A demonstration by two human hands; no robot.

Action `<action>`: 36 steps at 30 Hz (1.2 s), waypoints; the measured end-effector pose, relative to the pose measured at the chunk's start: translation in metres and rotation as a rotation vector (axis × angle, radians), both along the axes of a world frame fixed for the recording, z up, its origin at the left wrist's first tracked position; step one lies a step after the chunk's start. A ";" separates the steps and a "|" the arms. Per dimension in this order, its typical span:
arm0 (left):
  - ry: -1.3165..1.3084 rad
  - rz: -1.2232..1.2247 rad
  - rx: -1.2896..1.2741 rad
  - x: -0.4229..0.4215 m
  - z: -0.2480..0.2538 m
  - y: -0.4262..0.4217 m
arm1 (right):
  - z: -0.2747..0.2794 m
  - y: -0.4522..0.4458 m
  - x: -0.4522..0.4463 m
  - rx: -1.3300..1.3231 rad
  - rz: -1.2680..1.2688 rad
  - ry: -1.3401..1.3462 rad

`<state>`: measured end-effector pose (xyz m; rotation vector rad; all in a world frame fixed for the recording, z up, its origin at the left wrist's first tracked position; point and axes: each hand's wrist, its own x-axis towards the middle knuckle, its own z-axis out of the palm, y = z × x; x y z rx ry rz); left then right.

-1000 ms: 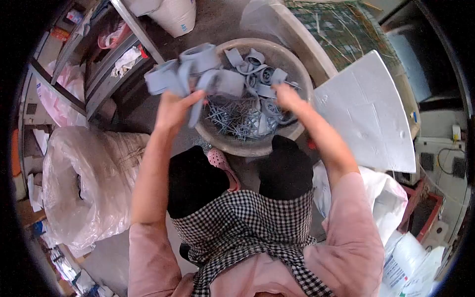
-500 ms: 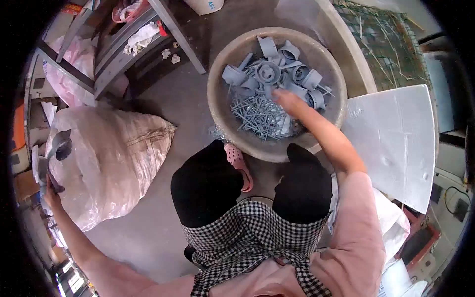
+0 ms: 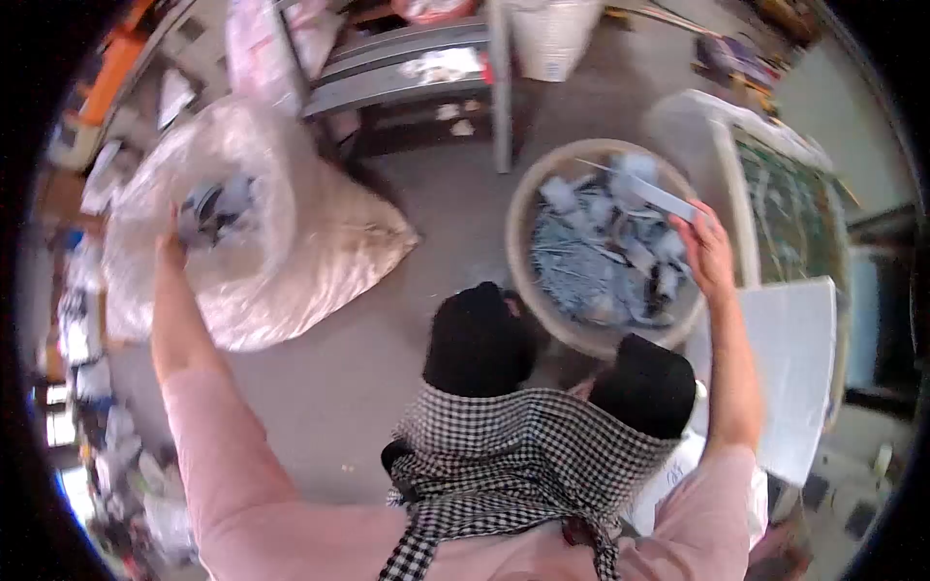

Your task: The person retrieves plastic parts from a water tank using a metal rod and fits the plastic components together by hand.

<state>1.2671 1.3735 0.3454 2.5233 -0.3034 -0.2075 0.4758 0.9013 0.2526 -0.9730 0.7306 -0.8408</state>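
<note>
At the mouth of a large translucent plastic sack [image 3: 339,232] on the left, my left hand [image 3: 172,240] is closed at the edge of a grey plastic fitting [image 3: 201,219]; blur hides the exact finger contact. More grey pieces [image 3: 237,197] show inside the sack. My right hand [image 3: 705,244] grips the end of a long grey plastic piece [image 3: 664,199], raised above the right side of a round basin [image 3: 520,218]. Grey ring-like fittings and loose thin grey sticks [image 3: 572,266] fill the basin, smeared by motion.
A grey metal rack [image 3: 501,97] stands ahead between sack and basin, with a whitish bag [image 3: 552,39] beside it. A white board [image 3: 799,378] leans right of the basin. Behind that lies green netting [image 3: 790,213]. My knees [image 3: 480,344] are close to the basin.
My right hand has come up from the basin's pile with a long grey piece. My left hand is now at the sack's opening with the fitting. The camera view has turned left.
</note>
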 end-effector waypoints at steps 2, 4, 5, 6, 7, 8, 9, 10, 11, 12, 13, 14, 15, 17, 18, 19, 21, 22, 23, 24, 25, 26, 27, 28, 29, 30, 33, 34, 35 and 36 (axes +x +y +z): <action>0.433 0.031 -0.389 -0.106 0.038 -0.082 | 0.009 0.008 -0.001 0.023 -0.014 -0.143; -0.245 0.243 0.231 -0.168 0.059 -0.145 | 0.020 0.011 0.004 0.019 -0.040 -0.251; -0.611 0.358 0.526 -0.180 0.062 -0.167 | 0.014 0.005 0.002 0.058 -0.012 -0.382; -0.640 -0.074 0.192 -0.162 0.027 -0.191 | 0.017 0.005 0.001 0.057 -0.011 -0.418; -0.627 -0.491 -0.144 -0.143 -0.013 -0.210 | 0.021 0.006 0.003 0.065 -0.002 -0.443; -0.392 -0.552 -0.176 -0.287 0.021 -0.250 | 0.023 0.009 0.005 0.060 -0.015 -0.443; -0.212 -0.775 -0.270 -0.364 0.025 -0.274 | 0.025 0.013 0.005 0.084 0.009 -0.495; 0.252 -0.880 -0.366 -0.414 0.008 -0.295 | 0.026 0.018 0.008 0.110 0.040 -0.548; 0.670 -0.911 -0.461 -0.464 -0.009 -0.314 | 0.028 0.026 0.010 0.112 0.034 -0.551; 0.944 -0.843 -0.338 -0.506 -0.017 -0.332 | 0.031 0.035 0.013 0.119 0.104 -0.524; 1.183 -0.778 -0.453 -0.547 -0.020 -0.345 | 0.031 0.045 0.014 0.126 0.172 -0.497; 1.200 -0.797 -0.590 -0.579 -0.029 -0.359 | 0.022 0.052 0.015 0.081 0.300 -0.484; 1.215 -0.815 -0.727 -0.599 -0.039 -0.371 | 0.024 0.064 0.018 0.029 0.303 -0.345; 1.170 -0.761 -0.765 -0.618 -0.051 -0.385 | 0.018 0.059 0.001 -0.156 0.365 0.044; 1.123 -0.705 -0.807 -0.623 -0.057 -0.389 | 0.017 0.055 -0.011 -0.298 0.335 0.192; 1.124 -0.715 -0.794 -0.622 -0.062 -0.389 | 0.018 0.048 -0.024 -0.438 0.303 0.342; 0.742 -0.838 -0.426 -0.613 -0.070 -0.381 | 0.007 0.032 -0.042 -0.572 0.008 0.611; 0.457 -0.942 -0.544 -0.615 -0.079 -0.379 | 0.014 0.032 -0.045 -0.721 -0.087 0.660; 0.461 -0.957 -0.531 -0.619 -0.070 -0.377 | 0.026 0.034 -0.047 -0.869 -0.183 0.712; 0.401 -1.025 -0.485 -0.621 -0.060 -0.375 | 0.035 0.037 -0.044 -0.854 -0.196 0.713; 0.341 -1.098 -0.440 -0.626 -0.053 -0.373 | 0.045 0.038 -0.038 -1.084 -0.282 0.759; 0.364 -1.170 -0.451 -0.630 -0.057 -0.370 | 0.050 0.037 -0.033 -1.318 -0.368 0.804; 0.365 -1.188 -0.446 -0.634 -0.062 -0.369 | 0.050 0.034 -0.029 -1.310 -0.385 0.813; 0.348 -1.217 -0.496 -0.636 -0.069 -0.367 | 0.050 0.032 -0.025 -1.375 -0.305 0.882; 0.335 -1.241 -0.543 -0.638 -0.076 -0.365 | 0.049 0.030 -0.022 -1.434 -0.214 0.949; 0.356 -1.172 -0.598 -0.637 -0.083 -0.367 | 0.045 0.027 -0.018 -1.467 -0.196 0.993; 0.379 -1.168 -0.578 -0.633 -0.075 -0.369 | 0.046 0.022 -0.012 -1.541 -0.105 1.042; 0.391 -1.169 -0.565 -0.634 -0.073 -0.366 | 0.044 0.023 -0.008 -1.546 -0.161 1.028; 0.355 -1.223 -0.589 -0.637 -0.070 -0.364 | 0.041 0.024 -0.006 -1.533 -0.155 1.035; 0.318 -1.277 -0.616 -0.640 -0.070 -0.363 | 0.040 0.024 -0.005 -1.520 -0.180 1.026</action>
